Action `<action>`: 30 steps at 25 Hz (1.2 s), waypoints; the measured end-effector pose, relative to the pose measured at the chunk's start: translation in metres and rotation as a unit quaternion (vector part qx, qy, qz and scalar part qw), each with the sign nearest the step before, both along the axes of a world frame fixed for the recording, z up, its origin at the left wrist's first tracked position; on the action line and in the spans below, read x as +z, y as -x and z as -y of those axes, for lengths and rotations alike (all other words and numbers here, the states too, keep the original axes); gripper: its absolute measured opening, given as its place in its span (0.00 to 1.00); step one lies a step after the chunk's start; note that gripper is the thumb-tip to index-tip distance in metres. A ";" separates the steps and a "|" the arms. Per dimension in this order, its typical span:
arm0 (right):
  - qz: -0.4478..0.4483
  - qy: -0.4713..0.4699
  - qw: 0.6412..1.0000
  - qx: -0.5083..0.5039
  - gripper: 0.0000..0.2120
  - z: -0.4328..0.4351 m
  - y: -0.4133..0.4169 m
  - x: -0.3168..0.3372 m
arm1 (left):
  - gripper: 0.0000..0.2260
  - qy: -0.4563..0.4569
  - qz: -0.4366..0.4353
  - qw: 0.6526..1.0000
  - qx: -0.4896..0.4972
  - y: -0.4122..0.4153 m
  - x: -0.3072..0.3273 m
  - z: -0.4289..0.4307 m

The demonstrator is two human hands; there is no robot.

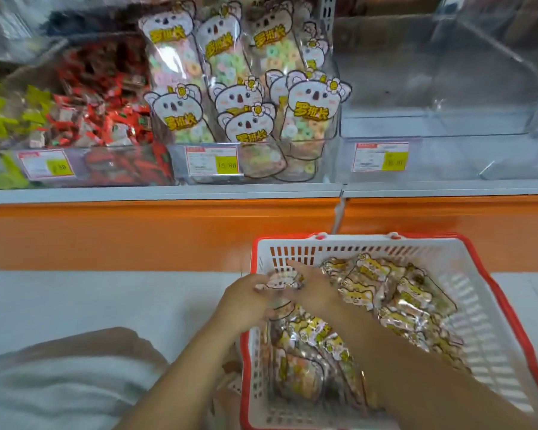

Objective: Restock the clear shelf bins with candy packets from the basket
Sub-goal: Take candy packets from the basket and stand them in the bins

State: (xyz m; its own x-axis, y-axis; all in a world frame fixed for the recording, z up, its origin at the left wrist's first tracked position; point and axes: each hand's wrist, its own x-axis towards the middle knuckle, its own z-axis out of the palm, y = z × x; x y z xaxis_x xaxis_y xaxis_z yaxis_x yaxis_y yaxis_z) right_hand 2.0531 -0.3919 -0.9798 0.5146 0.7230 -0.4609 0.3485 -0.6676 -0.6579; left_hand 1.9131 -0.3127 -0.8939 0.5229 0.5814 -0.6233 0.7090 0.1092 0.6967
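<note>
Held packet: one koala candy packet (284,282) is over the near-left corner of the basket (354,251), between the two hands.
Left hand: the left hand (246,301) is at the basket's left rim, with its fingers curled on the left edge of the packet and gripping it.
Right hand: the right hand (314,293) reaches in over the basket and touches the same packet. Its index finger is straight and points to the basket's far wall. The blur hides whether the other fingers grip.
Basket load: many candy packets (401,293) lie in a heap inside the basket.
Middle bin: the middle bin (261,162), above and left of the basket, holds upright koala packets (311,107).
Right bin: the right bin (448,125), straight above the basket, is clear plastic.
Left bin: the left bin (100,97), far left of the basket, holds red-wrapped candies.
Shelf: the orange shelf front (137,234) runs just behind the basket.
</note>
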 end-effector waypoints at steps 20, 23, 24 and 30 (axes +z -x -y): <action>-0.207 -0.190 0.947 -0.157 0.13 0.032 -0.022 0.062 | 0.09 0.074 0.140 0.985 0.069 -0.002 -0.005 -0.014; -0.038 0.007 0.993 0.116 0.24 0.015 -0.019 0.023 | 0.11 0.077 0.148 0.971 0.171 0.011 -0.008 -0.030; -0.021 0.047 0.983 0.175 0.31 0.009 -0.012 0.011 | 0.14 0.083 0.142 0.969 0.185 0.014 -0.008 -0.033; 0.094 -0.039 0.987 0.128 0.14 0.004 -0.003 -0.020 | 0.14 0.099 0.136 0.969 0.179 0.023 -0.015 -0.033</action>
State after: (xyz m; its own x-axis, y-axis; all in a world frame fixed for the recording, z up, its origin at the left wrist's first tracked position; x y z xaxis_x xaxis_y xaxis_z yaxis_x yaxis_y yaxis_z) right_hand 2.0562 -0.3959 -1.0002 0.3821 0.8698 -0.3123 0.6200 -0.4918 -0.6113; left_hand 1.8899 -0.2796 -0.9090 0.4701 0.6398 -0.6081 0.3936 0.4647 0.7932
